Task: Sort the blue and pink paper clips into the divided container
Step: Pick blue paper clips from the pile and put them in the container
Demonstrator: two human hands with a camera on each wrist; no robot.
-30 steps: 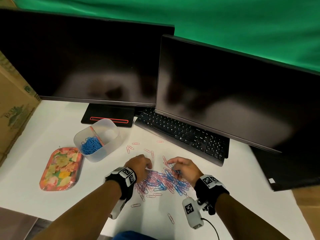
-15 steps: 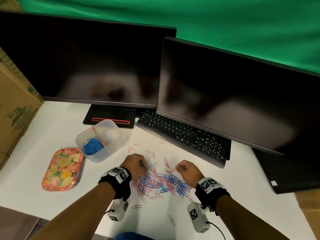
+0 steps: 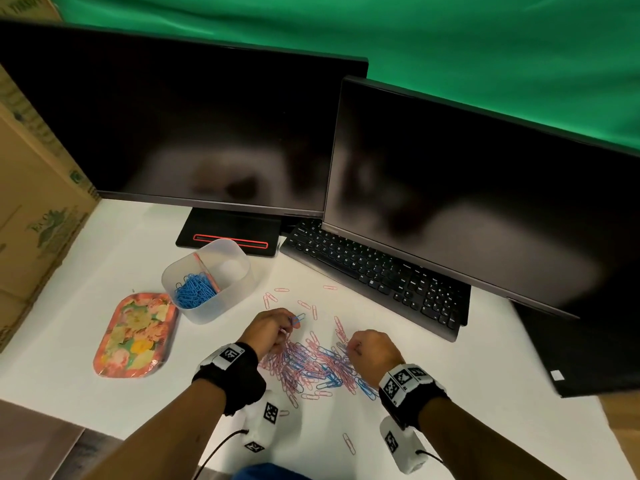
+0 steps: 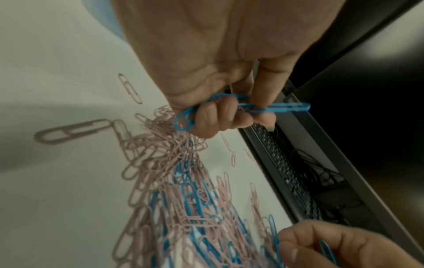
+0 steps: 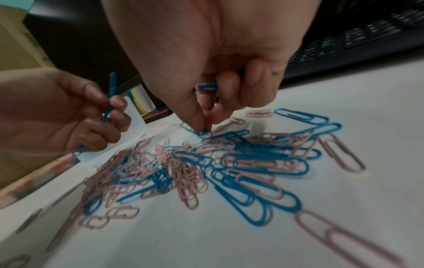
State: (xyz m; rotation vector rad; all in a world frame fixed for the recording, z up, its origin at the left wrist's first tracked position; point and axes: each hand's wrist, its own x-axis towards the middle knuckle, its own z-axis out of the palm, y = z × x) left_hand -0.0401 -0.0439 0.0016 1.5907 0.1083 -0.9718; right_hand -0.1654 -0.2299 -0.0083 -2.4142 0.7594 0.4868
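A mixed heap of pink and blue paper clips [image 3: 313,367] lies on the white desk between my hands. My left hand [image 3: 270,332] sits at the heap's left edge, its fingers curled round a few blue clips [image 4: 273,108] that stick out past its fingertips [image 4: 263,119]. My right hand [image 3: 372,351] is at the heap's right side; it keeps a blue clip [image 5: 207,86] tucked under its curled fingers, while thumb and forefinger pinch another blue clip [image 5: 201,131] on the heap. The clear divided container [image 3: 207,282] stands at the back left, with blue clips [image 3: 194,291] in its near compartment.
A flowered pink tray [image 3: 136,336] lies left of the container. A black keyboard [image 3: 374,271] and two dark monitors [image 3: 214,133] stand behind the heap. A cardboard box [image 3: 31,209] borders the desk on the left. Loose pink clips [image 3: 311,308] are scattered around the heap.
Both hands have drawn apart to opposite sides of the heap. The left hand now shows blue clips in its fingers, and the right hand has dropped lower onto the heap.
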